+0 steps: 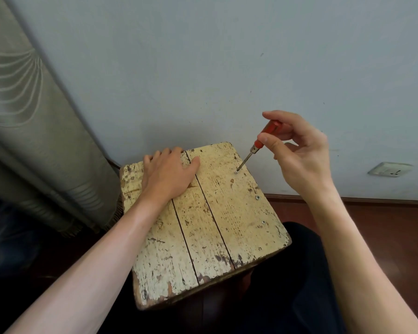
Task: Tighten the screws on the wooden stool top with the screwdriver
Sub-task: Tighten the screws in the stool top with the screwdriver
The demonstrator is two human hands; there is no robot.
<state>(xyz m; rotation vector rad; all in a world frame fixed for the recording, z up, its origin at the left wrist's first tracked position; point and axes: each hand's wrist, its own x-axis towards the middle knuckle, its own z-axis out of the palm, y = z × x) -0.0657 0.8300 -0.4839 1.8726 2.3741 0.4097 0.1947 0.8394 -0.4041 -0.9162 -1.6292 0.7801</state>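
The wooden stool top point(217, 220) has three worn, cream-painted planks and fills the middle of the head view. My left hand point(167, 174) lies flat on its far left part, fingers spread, holding nothing. My right hand point(297, 153) pinches the red handle of a screwdriver point(258, 145), which leans down to the left. Its tip sits in a screw point(236, 172) near the far right edge. Two more screws show along the right plank, one point(257, 197) in the middle and one point(263, 222) nearer me.
A pale wall rises right behind the stool, with a white socket point(390, 169) low on the right. A grey curtain point(34, 141) hangs at the left, touching the stool's side. Brown floor point(384, 227) lies to the right, and dark trousers point(292, 273) sit under the stool's near edge.
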